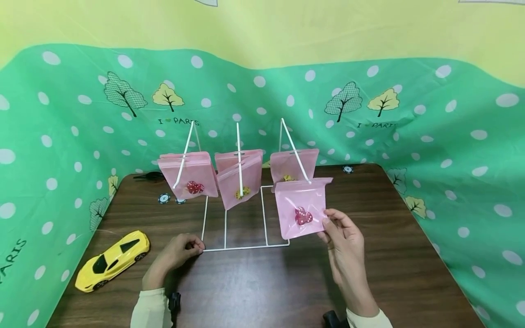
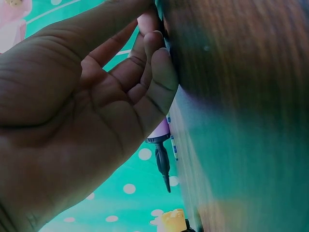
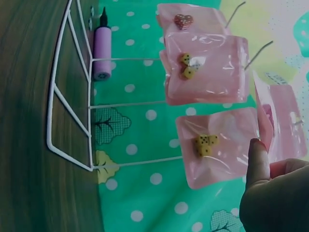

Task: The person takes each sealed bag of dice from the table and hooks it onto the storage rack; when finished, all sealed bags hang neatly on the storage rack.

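Note:
My right hand (image 1: 344,246) pinches the lower right edge of a pink zip pouch (image 1: 287,196) with red dice (image 1: 303,216) inside. The top of that pouch is at the front tip of the right prong of a white wire display rack (image 1: 246,248); whether the tip passes through its hole I cannot tell. Behind it on the same prong hangs a pink pouch with yellow dice (image 3: 205,145). My left hand (image 1: 177,251) holds the rack's front left base corner, fingers curled; the wire between the fingertips is hidden in the left wrist view.
More pink pouches hang on the left prong (image 1: 180,168) and middle prong (image 1: 239,155). A yellow toy car (image 1: 115,259) stands at the left. Poker chips (image 1: 164,198) and a purple pump-like tube (image 3: 102,53) are behind the rack. A green patterned cloth (image 1: 254,100) surrounds the table.

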`<act>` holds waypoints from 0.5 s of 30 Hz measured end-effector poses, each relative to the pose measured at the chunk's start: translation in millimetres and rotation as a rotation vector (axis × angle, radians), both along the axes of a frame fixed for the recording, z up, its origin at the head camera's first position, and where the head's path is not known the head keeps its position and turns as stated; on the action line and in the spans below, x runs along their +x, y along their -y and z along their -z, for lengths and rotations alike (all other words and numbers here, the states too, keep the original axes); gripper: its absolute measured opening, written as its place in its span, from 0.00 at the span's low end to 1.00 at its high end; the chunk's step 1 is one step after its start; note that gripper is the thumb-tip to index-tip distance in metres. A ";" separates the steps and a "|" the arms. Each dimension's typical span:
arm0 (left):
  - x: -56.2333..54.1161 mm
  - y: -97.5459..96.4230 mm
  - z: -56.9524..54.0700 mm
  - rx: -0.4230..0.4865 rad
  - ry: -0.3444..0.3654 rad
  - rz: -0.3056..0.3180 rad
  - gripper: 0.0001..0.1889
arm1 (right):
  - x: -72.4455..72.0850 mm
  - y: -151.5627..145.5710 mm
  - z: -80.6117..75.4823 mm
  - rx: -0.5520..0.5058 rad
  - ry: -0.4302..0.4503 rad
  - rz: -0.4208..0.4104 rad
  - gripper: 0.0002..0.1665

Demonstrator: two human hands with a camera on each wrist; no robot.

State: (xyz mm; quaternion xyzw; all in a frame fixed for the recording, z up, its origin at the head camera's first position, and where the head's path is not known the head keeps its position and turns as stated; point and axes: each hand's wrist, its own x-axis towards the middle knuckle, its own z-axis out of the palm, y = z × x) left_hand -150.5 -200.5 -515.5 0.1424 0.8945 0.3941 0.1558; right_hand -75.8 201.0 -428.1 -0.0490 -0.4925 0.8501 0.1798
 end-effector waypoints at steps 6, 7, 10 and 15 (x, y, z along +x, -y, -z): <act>-0.9 -1.0 2.5 0.011 -0.013 0.020 0.05 | -14.5 2.0 -3.5 0.002 0.017 0.041 0.11; -0.9 -1.2 2.3 0.012 -0.009 0.014 0.05 | -17.2 2.5 -3.4 0.017 0.023 0.045 0.11; -0.3 -1.7 0.6 0.010 0.004 -0.005 0.06 | -25.1 2.7 0.7 0.098 0.047 0.027 0.12; 1.1 -1.6 -0.6 0.002 0.011 -0.011 0.06 | -31.0 -0.1 15.7 0.247 0.105 -0.015 0.21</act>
